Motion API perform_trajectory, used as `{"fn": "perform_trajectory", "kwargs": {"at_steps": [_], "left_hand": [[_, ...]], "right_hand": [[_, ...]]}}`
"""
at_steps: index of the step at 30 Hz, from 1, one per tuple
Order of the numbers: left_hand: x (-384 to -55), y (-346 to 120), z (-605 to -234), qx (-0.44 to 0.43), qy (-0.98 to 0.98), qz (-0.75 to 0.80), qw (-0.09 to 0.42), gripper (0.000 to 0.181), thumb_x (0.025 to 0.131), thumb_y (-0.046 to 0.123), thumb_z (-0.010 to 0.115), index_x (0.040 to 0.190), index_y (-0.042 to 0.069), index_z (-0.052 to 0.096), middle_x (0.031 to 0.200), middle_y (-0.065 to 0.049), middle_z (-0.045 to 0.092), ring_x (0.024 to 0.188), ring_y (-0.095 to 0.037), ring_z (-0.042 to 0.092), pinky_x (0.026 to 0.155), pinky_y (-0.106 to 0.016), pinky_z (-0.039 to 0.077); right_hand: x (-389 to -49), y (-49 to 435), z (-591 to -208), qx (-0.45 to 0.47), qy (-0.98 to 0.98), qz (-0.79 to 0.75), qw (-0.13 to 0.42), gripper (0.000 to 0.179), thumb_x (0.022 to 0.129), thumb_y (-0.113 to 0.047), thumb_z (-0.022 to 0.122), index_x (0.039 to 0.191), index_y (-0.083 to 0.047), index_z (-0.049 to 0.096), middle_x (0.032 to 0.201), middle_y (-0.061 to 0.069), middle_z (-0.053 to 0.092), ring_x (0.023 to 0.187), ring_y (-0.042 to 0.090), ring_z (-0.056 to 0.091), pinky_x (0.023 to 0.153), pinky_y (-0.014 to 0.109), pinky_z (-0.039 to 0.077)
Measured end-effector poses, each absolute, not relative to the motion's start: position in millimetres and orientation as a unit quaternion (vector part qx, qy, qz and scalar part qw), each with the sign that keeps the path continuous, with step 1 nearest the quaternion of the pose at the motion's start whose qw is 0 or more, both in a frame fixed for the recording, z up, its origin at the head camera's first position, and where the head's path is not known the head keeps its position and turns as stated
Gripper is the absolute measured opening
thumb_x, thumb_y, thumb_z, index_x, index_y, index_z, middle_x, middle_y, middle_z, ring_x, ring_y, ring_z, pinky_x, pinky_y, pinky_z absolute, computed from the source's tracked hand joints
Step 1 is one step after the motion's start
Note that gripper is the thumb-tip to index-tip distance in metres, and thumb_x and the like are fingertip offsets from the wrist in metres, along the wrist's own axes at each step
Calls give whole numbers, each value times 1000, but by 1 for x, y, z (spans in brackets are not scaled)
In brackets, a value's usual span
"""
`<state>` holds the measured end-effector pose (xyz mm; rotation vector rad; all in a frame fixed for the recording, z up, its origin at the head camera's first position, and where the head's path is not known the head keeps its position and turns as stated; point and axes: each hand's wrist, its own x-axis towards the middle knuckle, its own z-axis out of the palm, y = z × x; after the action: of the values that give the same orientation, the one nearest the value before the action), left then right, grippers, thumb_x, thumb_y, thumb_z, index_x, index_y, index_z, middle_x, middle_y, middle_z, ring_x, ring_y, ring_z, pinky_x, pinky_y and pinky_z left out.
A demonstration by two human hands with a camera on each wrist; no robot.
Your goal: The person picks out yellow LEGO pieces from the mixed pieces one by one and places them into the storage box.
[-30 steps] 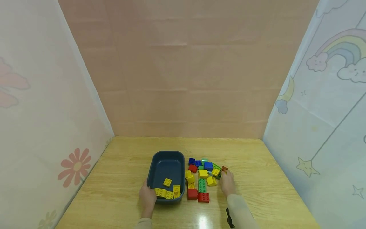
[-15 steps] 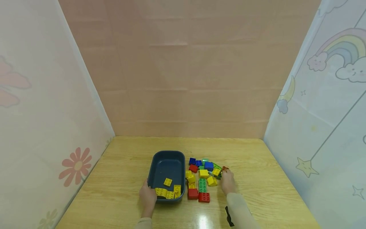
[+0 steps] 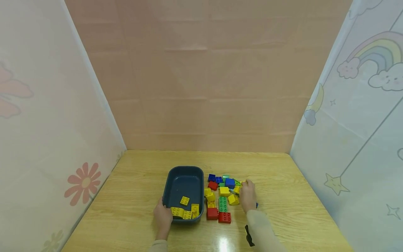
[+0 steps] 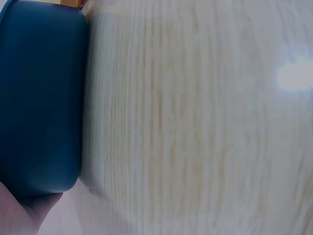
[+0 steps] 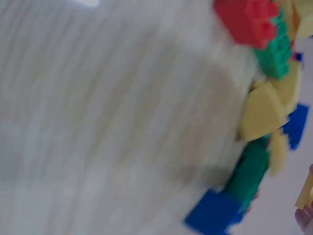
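Observation:
My left hand (image 3: 163, 214) grips the near left rim of a dark blue bin (image 3: 170, 178); the left wrist view shows fingers at the bin's (image 4: 44, 98) corner. Several yellow bricks (image 3: 184, 200) lie inside it, mostly at the near end. My right hand (image 3: 248, 196) is at the right side of a loose brick pile and pinches a yellow brick (image 5: 305, 191), which shows at the fingertips. Under that hand, a dark green brick (image 5: 249, 169) and a blue brick (image 5: 213, 213) lie on the table. Part of the pile is hidden behind the hand.
Between bin and right hand lie red bricks (image 3: 224, 217), a long green brick (image 3: 223, 204), yellow bricks (image 3: 224, 191) and blue bricks (image 3: 230, 183). The wooden table (image 3: 135, 175) is bounded by a back panel (image 3: 207, 105) and printed side panels.
My right hand has shifted slightly up and left, and a yellow brick now shows at its fingertips. The orange brick is hidden; a blue one peeks out right of the hand. The left hand stays put.

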<state>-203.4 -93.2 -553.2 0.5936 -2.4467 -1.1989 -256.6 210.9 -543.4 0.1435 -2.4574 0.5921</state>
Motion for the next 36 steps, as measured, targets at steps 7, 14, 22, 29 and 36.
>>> {"fn": "perform_trajectory", "kwargs": {"at_steps": [7,14,22,29,36], "left_hand": [[-203,-93,-556,202,-862,-426,184,36,80,-15,45,116,-16,47,109,-33,53,99,-44,52,77,-51,46],[-203,-93,-557,203,-862,-429,181,37,79,-15,45,116,-16,47,109,-33,53,99,-44,52,76,-51,46],[-204,-94,-556,207,-863,-427,175,37,80,-15,44,116,-16,46,110,-33,52,100,-44,52,77,-51,45],[-204,-94,-556,211,-864,-426,169,38,80,-14,44,117,-16,46,110,-34,51,100,-44,52,77,-51,46],[-203,-94,-555,206,-864,-425,177,38,79,-15,45,116,-16,46,108,-34,52,98,-45,53,75,-51,46]], "right_hand": [[-258,174,-523,133,-894,256,342,17,70,11,67,86,9,61,104,27,53,96,37,52,71,40,50],[-257,144,-517,211,-878,240,357,21,68,10,70,86,5,62,103,23,54,95,34,53,71,36,51],[-250,118,-512,303,-856,220,356,26,64,10,73,87,4,64,103,21,55,95,30,55,73,29,51],[-235,96,-514,356,-870,198,278,20,72,-1,71,91,-3,64,109,15,55,101,25,53,78,26,48],[-224,83,-517,413,-865,157,237,19,74,-3,69,93,-4,64,109,13,54,100,23,53,81,23,47]]}}
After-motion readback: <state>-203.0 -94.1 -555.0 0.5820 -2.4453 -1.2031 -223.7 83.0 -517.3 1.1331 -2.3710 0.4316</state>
